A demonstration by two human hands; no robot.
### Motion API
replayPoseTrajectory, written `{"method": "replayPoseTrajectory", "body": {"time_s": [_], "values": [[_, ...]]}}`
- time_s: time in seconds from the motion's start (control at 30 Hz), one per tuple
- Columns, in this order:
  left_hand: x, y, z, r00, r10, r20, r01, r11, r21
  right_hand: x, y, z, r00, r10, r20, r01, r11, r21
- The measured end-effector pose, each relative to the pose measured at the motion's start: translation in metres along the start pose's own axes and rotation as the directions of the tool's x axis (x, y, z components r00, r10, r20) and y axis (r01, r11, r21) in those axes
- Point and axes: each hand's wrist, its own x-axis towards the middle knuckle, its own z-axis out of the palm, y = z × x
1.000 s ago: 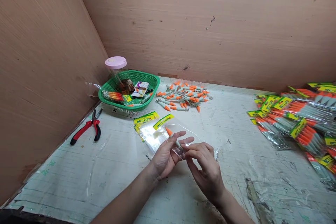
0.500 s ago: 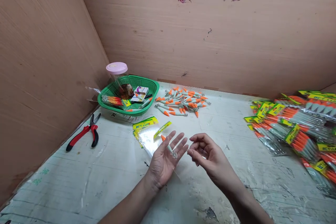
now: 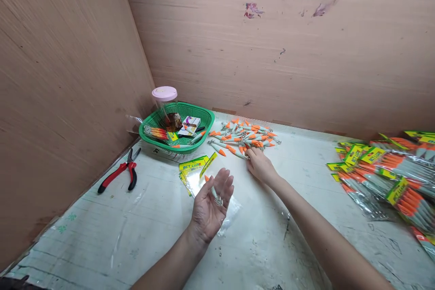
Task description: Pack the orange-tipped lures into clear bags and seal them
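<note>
My left hand (image 3: 211, 204) is palm up, with its thumb over a pale fishing lure (image 3: 215, 194) that has an orange tip and a crown of hooks. Behind that hand lies a clear plastic bag (image 3: 231, 213), partly hidden, and a yellow BCT LURE header (image 3: 208, 166) shows just above the thumb. My right hand (image 3: 260, 165) reaches to the near edge of a heap of loose orange and pale lures (image 3: 253, 135). Its fingers are bent down onto one lure there, and the fingertips are partly hidden.
Flat packing bags with yellow headers (image 3: 193, 164) lie left of centre. A green basket (image 3: 210, 123) at the back holds a jar with a pink lid (image 3: 164, 93) and small items. Red-handled pliers (image 3: 119, 173) rest at left; packed lures (image 3: 377, 170) are heaped at right. Wooden walls stand behind and left.
My right hand has moved away from beside the left hand, forward to the heap of lures. My left hand still holds its lure. The view has shifted slightly.
</note>
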Motion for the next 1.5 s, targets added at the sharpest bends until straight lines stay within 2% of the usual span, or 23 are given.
{"method": "replayPoseTrajectory", "body": {"time_s": [0.17,0.3,0.57,0.83,0.9,1.0,1.07,1.1,1.13,1.17,1.2,1.23,1.27,1.3,1.33,1.37,1.43,1.5], "values": [[0.003,0.002,-0.003,0.999,-0.025,0.035,0.027,0.998,-0.056,-0.041,0.002,-0.009,0.994,-0.056,0.092,0.055,0.998,0.014],[0.006,0.001,-0.005,0.997,-0.066,0.036,0.069,0.994,-0.09,-0.069,0.004,-0.016,0.977,-0.161,0.141,0.16,0.987,0.013],[0.004,0.002,0.004,1.0,-0.001,0.028,0.001,1.0,0.004,-0.067,0.003,-0.028,0.88,-0.378,0.287,0.409,0.911,-0.052],[0.009,0.01,0.001,0.998,0.041,0.051,-0.04,0.999,-0.02,-0.079,-0.018,-0.036,0.82,-0.477,0.317,0.515,0.856,-0.044],[0.01,0.011,0.001,0.997,0.05,0.051,-0.049,0.999,-0.023,-0.083,-0.02,-0.036,0.833,-0.47,0.293,0.493,0.87,-0.003],[0.01,0.012,0.001,0.996,0.074,0.049,-0.073,0.997,-0.022,-0.093,-0.023,-0.038,0.879,-0.422,0.223,0.418,0.906,0.068],[0.011,0.012,0.001,0.994,0.099,0.042,-0.099,0.995,-0.01,-0.104,-0.027,-0.041,0.929,-0.332,0.164,0.303,0.936,0.179],[0.011,0.012,0.0,0.993,0.112,0.035,-0.112,0.994,-0.001,-0.111,-0.031,-0.044,0.958,-0.249,0.14,0.198,0.932,0.302],[0.012,0.011,0.0,0.992,0.124,0.029,-0.124,0.992,0.007,-0.117,-0.035,-0.046,0.981,-0.145,0.13,0.071,0.886,0.459],[0.012,0.011,-0.001,0.991,0.135,0.025,-0.135,0.991,0.014,-0.123,-0.039,-0.049,0.989,-0.037,0.143,-0.06,0.782,0.62],[0.013,0.01,-0.002,0.989,0.144,0.021,-0.144,0.989,0.019,-0.129,-0.044,-0.052,0.983,0.051,0.174,-0.166,0.636,0.753],[0.014,0.009,-0.003,0.989,0.149,0.018,-0.15,0.988,0.023,-0.134,-0.048,-0.056,0.973,0.103,0.209,-0.232,0.492,0.839],[0.014,0.008,-0.003,0.988,0.153,0.015,-0.154,0.988,0.028,-0.138,-0.052,-0.06,0.967,0.113,0.227,-0.254,0.4,0.881],[0.015,0.007,-0.004,0.988,0.155,0.013,-0.155,0.987,0.035,-0.141,-0.056,-0.065,0.967,0.105,0.23,-0.253,0.361,0.897],[0.015,0.007,-0.004,0.988,0.156,0.011,-0.156,0.987,0.043,-0.143,-0.06,-0.069,0.971,0.084,0.226,-0.241,0.379,0.894],[0.015,0.006,-0.003,0.988,0.155,0.009,-0.155,0.987,0.052,-0.144,-0.064,-0.074,0.975,0.055,0.215,-0.217,0.445,0.869],[0.014,0.004,-0.002,0.989,0.15,0.01,-0.15,0.986,0.071,-0.144,-0.073,-0.081,0.982,-0.017,0.186,-0.128,0.662,0.738],[0.013,0.003,-0.001,0.989,0.15,0.013,-0.15,0.985,0.089,-0.143,-0.083,-0.084,0.985,-0.108,0.132,0.023,0.849,0.527]]}}
